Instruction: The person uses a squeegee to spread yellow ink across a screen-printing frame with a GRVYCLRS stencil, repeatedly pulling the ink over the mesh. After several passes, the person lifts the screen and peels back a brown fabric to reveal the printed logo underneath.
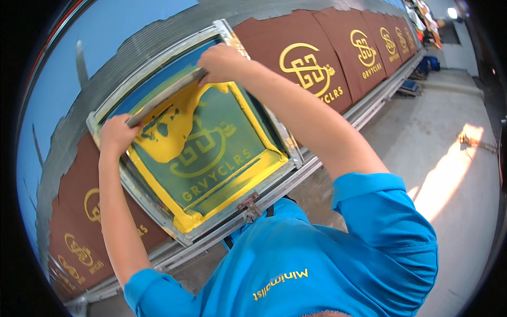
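The left hand (117,133) is clamping around the near-left end of a long squeegee (163,98), and the right hand (222,62) is gripping its far-right end, fingers curled over the handle. The squeegee is lying slanted across the far part of a metal-framed printing screen (200,142), its blade pressing into a thick pool of yellow ink (163,124) just below both hands. The green mesh with its logo stencil is stretching toward the person's body, and more yellow ink is banking along the near and right inner edges of the frame.

The ink looks uneven under the blade, so lopsided pressure from the two hands could likely be leaving streaks or thin patches. If the screen is shifting on the long tabletop (369,100), the print could be blurring. Brown fabric panels (311,66) bearing yellow logos are lying in rows on either side of the screen
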A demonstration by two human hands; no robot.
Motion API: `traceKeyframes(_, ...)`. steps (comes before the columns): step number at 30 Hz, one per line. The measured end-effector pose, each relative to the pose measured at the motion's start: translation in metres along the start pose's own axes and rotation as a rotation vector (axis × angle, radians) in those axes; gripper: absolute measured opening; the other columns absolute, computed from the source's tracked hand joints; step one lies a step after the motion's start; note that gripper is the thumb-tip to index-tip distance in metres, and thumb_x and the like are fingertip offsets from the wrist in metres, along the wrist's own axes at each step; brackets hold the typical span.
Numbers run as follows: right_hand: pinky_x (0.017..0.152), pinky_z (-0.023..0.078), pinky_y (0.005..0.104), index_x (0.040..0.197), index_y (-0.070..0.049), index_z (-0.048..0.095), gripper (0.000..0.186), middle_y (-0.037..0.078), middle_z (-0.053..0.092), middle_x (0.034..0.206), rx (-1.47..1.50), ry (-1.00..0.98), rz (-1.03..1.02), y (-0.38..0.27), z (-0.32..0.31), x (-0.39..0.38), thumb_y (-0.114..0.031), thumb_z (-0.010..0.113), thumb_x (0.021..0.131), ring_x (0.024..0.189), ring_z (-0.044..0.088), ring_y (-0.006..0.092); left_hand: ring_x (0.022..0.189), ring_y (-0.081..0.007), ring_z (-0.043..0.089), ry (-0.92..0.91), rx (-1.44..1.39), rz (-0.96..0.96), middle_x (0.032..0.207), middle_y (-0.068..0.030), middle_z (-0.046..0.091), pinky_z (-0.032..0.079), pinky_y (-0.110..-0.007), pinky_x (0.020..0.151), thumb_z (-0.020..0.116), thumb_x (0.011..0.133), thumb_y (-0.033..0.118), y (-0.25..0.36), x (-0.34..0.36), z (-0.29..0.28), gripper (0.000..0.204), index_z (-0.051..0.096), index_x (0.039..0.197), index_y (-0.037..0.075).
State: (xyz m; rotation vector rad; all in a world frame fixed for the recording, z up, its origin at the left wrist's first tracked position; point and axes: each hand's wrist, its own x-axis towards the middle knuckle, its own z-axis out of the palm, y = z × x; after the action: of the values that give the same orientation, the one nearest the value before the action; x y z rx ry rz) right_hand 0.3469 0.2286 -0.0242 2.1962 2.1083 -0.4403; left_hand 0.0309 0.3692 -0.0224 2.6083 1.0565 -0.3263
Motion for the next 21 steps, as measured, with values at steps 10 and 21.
traceKeyframes(10, 0.072, 0.058, 0.0432, 0.09, -0.011, 0.08, 0.034, 0.008, 0.076, 0.088, 0.028, -0.03, 0.132, 0.006, 0.009, 0.0, -0.043, 0.083, 0.079, 0.088, 0.074, 0.03, 0.084, -0.038, 0.07, -0.001, -0.073, -0.038, 0.088, -0.0156, 0.074, 0.052, -0.045, 0.072, 0.079, 0.084, 0.039, 0.015, 0.011, 0.0, 0.031, 0.078, 0.094, 0.009)
traceKeyframes(21, 0.072, 0.056, 0.0431, 0.085, -0.011, 0.079, 0.02, 0.009, 0.074, 0.086, 0.137, -0.037, 0.054, -0.03, 0.054, -0.143, -0.025, 0.082, 0.07, 0.088, 0.073, 0.0291, 0.099, -0.0367, 0.071, -0.008, -0.099, -0.086, 0.106, -0.0144, 0.074, 0.055, -0.044, 0.085, 0.084, 0.08, 0.035, 0.078, -0.125, 0.062, 0.039, 0.075, 0.108, 0.008)
